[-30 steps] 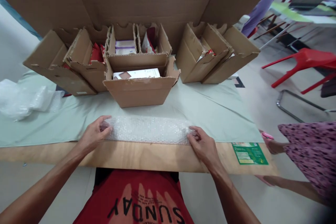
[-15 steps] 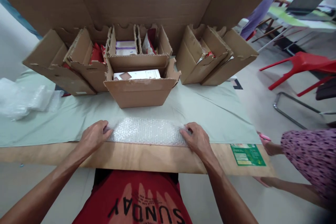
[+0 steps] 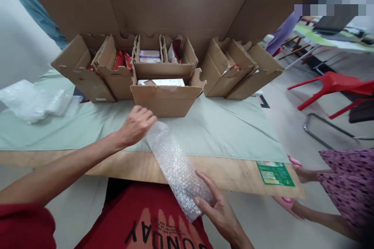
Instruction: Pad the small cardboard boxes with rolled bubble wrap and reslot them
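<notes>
A folded strip of clear bubble wrap (image 3: 172, 163) slants from the tabletop down past the table's near edge. Its upper end is gripped in my left hand (image 3: 138, 125), a closed fist just in front of the middle cardboard box (image 3: 163, 101). Lower down, my right hand (image 3: 217, 210) holds the other end between thumb and fingers, over my red shirt. Inside that middle box a white printed carton (image 3: 163, 82) shows at the top.
Several open cardboard boxes with packets stand behind, before a tall cardboard panel (image 3: 181, 4). More bubble wrap (image 3: 32, 99) lies at left. A green printed sheet (image 3: 275, 173) is at the table's right front. A person in a patterned purple garment (image 3: 347, 186) stands at right.
The bubble wrap has swung from lying level along the table edge to a slant. My left hand has risen forward and right; my right hand has come down toward my body.
</notes>
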A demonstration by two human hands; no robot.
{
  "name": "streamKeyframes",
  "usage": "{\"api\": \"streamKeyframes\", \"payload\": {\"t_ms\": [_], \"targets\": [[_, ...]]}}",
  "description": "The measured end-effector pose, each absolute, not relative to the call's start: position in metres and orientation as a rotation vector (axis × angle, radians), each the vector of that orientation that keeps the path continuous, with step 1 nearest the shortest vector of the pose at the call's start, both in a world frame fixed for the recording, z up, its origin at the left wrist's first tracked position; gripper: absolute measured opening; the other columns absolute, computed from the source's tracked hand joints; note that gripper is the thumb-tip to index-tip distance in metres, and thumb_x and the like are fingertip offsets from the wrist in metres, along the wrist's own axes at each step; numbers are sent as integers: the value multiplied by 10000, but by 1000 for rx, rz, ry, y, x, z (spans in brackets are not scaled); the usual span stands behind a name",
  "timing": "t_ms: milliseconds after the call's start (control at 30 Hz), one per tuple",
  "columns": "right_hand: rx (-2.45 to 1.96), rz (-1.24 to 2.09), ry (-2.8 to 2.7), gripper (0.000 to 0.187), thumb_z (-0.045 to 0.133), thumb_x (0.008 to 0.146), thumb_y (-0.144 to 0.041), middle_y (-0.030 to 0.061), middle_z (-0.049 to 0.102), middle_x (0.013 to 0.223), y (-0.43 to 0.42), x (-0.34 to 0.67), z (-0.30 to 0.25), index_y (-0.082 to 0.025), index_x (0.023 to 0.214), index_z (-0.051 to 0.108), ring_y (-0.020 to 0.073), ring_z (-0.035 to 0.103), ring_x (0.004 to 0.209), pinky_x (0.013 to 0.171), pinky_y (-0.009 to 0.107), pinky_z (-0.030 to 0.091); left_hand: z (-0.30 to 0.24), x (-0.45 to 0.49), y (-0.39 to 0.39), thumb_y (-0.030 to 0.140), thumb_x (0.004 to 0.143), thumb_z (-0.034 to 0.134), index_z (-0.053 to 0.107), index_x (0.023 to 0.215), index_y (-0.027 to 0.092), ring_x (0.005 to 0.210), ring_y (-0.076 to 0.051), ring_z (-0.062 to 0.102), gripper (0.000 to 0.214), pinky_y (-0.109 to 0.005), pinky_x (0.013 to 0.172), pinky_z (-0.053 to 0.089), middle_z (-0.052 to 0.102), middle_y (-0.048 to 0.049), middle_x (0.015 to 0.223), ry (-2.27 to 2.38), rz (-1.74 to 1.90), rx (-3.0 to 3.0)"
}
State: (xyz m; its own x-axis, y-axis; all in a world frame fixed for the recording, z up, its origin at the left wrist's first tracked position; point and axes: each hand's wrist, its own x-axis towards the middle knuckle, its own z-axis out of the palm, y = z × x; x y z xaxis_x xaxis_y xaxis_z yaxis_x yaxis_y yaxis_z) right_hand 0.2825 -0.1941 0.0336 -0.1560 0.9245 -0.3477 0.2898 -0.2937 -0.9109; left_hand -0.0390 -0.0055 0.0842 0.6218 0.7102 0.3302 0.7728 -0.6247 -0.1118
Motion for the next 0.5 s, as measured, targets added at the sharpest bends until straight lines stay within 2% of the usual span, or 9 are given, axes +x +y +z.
{"api": "streamKeyframes", "payload": {"t_ms": [100, 200, 367, 433, 500], "targets": [[-1565, 1562, -1270, 565, 748, 835, -480, 88, 708, 1299, -216, 276, 27, -272, 1354, 671, 317, 658, 1188, 1059, 461, 508, 79, -5, 12, 123, 1026, 363, 691, 863, 172, 792, -204, 572, 370, -396, 828, 429, 678, -76, 836, -1008, -422, -2683], [-1563, 1546, -1212, 574, 763, 818, -499, 69, 722, 1262, -232, 268, 24, -283, 1343, 680, 295, 672, 1135, 1062, 440, 495, 66, 20, 22, 126, 1038, 347, 695, 933, 154, 817, -210, 580, 364, -394, 832, 428, 682, -83, 848, -991, -519, -2681], [-1463, 1562, -1276, 564, 756, 802, -561, 84, 704, 1303, -249, 260, 22, -290, 1295, 716, 312, 656, 1167, 1056, 443, 483, 44, 32, -4, 145, 1010, 444, 591, 1327, 147, 1140, -272, 574, 349, -451, 980, 406, 669, -143, 1220, -1053, -753, -2607], [-1428, 1581, -1258, 527, 753, 796, -577, 89, 710, 1284, -252, 257, 25, -294, 1239, 745, 313, 661, 1149, 1019, 427, 500, 39, 26, -37, 147, 973, 512, 593, 1328, 166, 1215, -281, 540, 365, -463, 1039, 383, 659, -131, 1258, -1018, -911, -2589], [-1378, 1617, -1203, 480, 747, 795, -589, 86, 726, 1227, -252, 250, 31, -295, 1173, 770, 299, 673, 1095, 968, 398, 516, 35, 17, -76, 117, 925, 548, 647, 1233, 200, 1241, -280, 524, 333, -481, 1094, 354, 682, -102, 1217, -957, -979, -2620]]}}
